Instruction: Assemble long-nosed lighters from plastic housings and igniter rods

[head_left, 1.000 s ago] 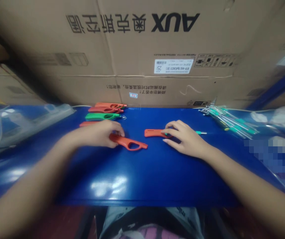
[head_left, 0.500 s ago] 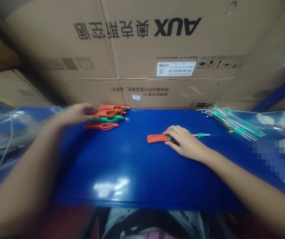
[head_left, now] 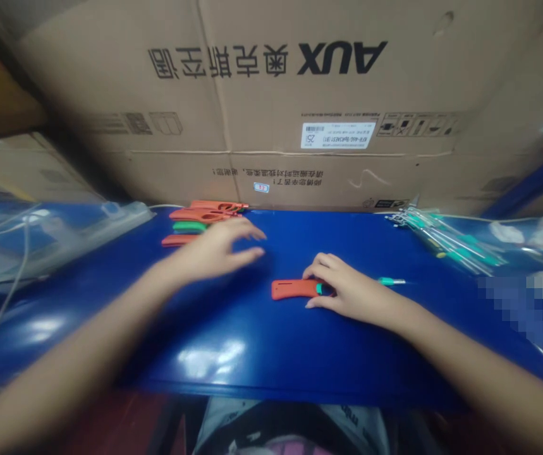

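Note:
My right hand [head_left: 351, 291] is closed around the middle of an orange-handled long-nosed lighter [head_left: 292, 289], which lies across the blue table. The fingers hide its middle; a green part and a thin metal tip stick out beyond the hand. My left hand [head_left: 219, 249] is in the air to the left, with thumb and fingers apart and nothing visible between them. Behind it sit several orange handles [head_left: 190, 215] with loops and a green handle [head_left: 188, 226], partly covered by the hand.
A bundle of thin metal rods [head_left: 461, 240] with green parts lies at the right rear. Along the back stands a large cardboard box [head_left: 252, 126] with upside-down print. Clear plastic [head_left: 86, 243] and a white cable [head_left: 3, 297] are on the left of the blue table [head_left: 271, 354].
My left hand has moved right, away from the handles it was reaching over. My right hand has brought the lighter slightly nearer to me.

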`<state>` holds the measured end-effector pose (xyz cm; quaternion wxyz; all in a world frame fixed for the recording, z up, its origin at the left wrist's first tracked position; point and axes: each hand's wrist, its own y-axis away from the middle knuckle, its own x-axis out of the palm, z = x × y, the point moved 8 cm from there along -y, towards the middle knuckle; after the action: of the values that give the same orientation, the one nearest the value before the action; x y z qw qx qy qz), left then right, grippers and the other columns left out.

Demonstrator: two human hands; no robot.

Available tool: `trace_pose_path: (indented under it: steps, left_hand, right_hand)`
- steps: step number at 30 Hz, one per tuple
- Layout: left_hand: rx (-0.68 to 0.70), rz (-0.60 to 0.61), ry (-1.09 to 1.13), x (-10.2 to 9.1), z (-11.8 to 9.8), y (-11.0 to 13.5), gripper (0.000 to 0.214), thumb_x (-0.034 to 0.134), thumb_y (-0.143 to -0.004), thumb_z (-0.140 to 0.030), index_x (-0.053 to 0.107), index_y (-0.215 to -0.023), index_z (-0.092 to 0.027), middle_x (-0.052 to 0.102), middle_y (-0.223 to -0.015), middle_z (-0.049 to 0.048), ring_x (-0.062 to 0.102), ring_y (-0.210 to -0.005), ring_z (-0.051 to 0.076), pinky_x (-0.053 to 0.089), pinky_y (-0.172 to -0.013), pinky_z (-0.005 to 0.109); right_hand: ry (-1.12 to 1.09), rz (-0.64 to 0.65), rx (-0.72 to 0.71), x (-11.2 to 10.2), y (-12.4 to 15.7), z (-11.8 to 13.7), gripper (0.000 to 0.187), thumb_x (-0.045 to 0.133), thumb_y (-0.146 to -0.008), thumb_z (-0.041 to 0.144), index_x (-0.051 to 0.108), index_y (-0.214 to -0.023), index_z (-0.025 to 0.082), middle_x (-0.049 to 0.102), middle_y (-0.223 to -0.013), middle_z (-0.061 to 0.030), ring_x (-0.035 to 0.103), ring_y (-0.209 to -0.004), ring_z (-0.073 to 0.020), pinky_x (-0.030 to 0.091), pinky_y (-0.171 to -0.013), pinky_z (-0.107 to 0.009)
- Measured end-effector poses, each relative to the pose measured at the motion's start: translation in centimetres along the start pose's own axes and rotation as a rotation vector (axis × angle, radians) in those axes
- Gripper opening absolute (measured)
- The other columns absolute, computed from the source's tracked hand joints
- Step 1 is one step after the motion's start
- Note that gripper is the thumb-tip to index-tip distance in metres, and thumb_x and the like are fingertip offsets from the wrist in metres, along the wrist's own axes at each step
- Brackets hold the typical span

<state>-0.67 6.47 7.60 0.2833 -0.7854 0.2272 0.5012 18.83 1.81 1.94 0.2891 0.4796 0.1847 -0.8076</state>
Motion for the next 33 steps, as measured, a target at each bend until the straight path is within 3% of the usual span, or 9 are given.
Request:
trace_pose_path:
  steps: [3, 6, 10, 13, 22, 33]
  left_hand:
    - [0.113, 0.21, 0.042, 5.2, -5.5, 0.1, 0.035, 0.069, -0.09, -0.04, 0.064, -0.118, -0.02, 0.066, -0.111, 0.0075, 0.063, -0.102, 0.024, 0.05, -0.09, 0.035]
    - [0.068, 0.262, 0.042, 7.4, -6.6, 0.5, 0.02, 0.07, -0.087, -0.023, 0.064, -0.105, -0.018, 0.065, -0.105, 0.0072, 0.063, -0.097, 0.024, 0.05, -0.082, 0.033]
    - [-0.027, 0.26, 0.064, 7.1, -5.6, 0.7, 0.025, 0.072, -0.08, -0.016, 0.062, -0.103, -0.019, 0.065, -0.101, 0.0055, 0.064, -0.092, 0.024, 0.05, -0.078, 0.033]
    - [-0.06, 0.25, 0.023, 6.8, -5.2, 0.6, 0.025, 0.069, -0.079, -0.013, 0.061, -0.102, -0.019, 0.064, -0.099, 0.0055, 0.064, -0.089, 0.025, 0.049, -0.074, 0.034]
    - [-0.019, 0.116, 0.124, 7.8, -5.3, 0.2, 0.016, 0.063, -0.086, -0.014, 0.056, -0.1, -0.018, 0.061, -0.103, 0.0078, 0.06, -0.099, 0.026, 0.051, -0.088, 0.04]
    - [0.022, 0.045, 0.037, 8.2, -6.2, 0.8, 0.01, 0.059, -0.094, -0.017, 0.057, -0.104, -0.017, 0.06, -0.107, 0.0076, 0.056, -0.099, 0.026, 0.05, -0.09, 0.043]
  right_hand:
    - [0.028, -0.008, 0.022, 0.1, -0.2, 0.8, 0.037, 0.078, -0.084, 0.038, 0.058, -0.109, 0.02, 0.057, -0.109, -0.0075, 0.056, -0.104, -0.0247, 0.048, -0.085, -0.035]
    - [0.067, 0.025, 0.04, -0.3, -0.2, 1.2, 0.037, 0.081, -0.081, 0.04, 0.057, -0.1, 0.02, 0.058, -0.107, -0.0068, 0.058, -0.098, -0.0237, 0.048, -0.081, -0.034]
    - [0.117, 0.089, 0.107, -1.1, -0.2, 1.2, 0.028, 0.079, -0.083, 0.035, 0.058, -0.09, 0.018, 0.059, -0.098, -0.0057, 0.057, -0.084, -0.0198, 0.045, -0.07, -0.03]
    - [0.135, 0.074, 0.121, -1.3, -0.4, 1.5, 0.027, 0.08, -0.082, 0.031, 0.058, -0.09, 0.018, 0.06, -0.096, -0.0058, 0.057, -0.083, -0.0192, 0.044, -0.071, -0.03]
    - [0.132, 0.012, 0.116, -1.2, -0.7, 1.1, 0.032, 0.081, -0.082, 0.029, 0.057, -0.097, 0.015, 0.059, -0.105, -0.0091, 0.056, -0.099, -0.023, 0.045, -0.083, -0.032]
    - [0.123, -0.039, 0.238, -0.7, -0.1, 0.6, 0.036, 0.083, -0.079, 0.039, 0.061, -0.095, 0.015, 0.063, -0.099, -0.0078, 0.059, -0.091, -0.022, 0.044, -0.075, -0.031]
